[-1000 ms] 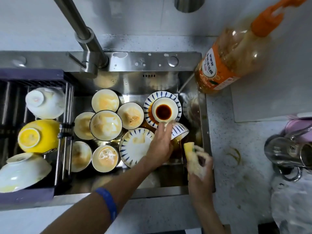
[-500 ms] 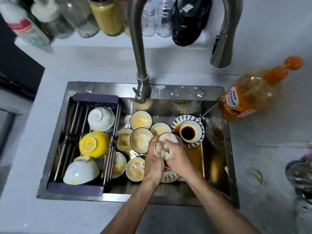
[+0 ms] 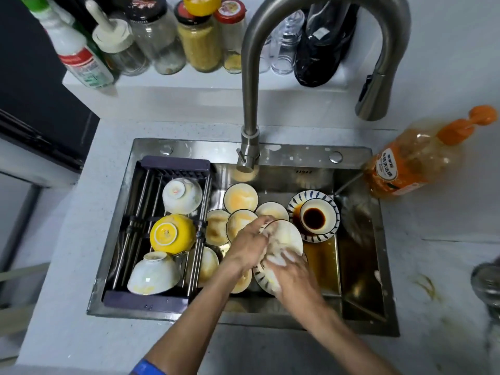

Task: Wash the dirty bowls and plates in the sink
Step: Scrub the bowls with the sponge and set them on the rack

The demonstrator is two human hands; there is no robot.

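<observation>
My left hand (image 3: 247,246) grips the rim of a small blue-striped bowl (image 3: 290,236) held over the steel sink (image 3: 311,161). Inside the bowl my right hand (image 3: 293,272) presses a foamy yellow sponge (image 3: 276,249), mostly hidden by my fingers and suds. Below them lies a blue-striped plate (image 3: 261,277). Several greasy round bowls (image 3: 240,197) lie left of the hands. Another striped plate (image 3: 295,204) at the right carries a dish of dark sauce (image 3: 313,217).
A purple drain rack (image 3: 176,165) on the sink's left holds a yellow bowl (image 3: 171,234) and two white bowls upside down. The tall faucet (image 3: 250,104) rises behind. An orange detergent bottle (image 3: 411,161) stands at the right. Jars and bottles line the back ledge.
My right hand brought the sponge from the sink's right edge into the bowl held by my left hand. The view pulled back and now shows the whole sink and ledge.
</observation>
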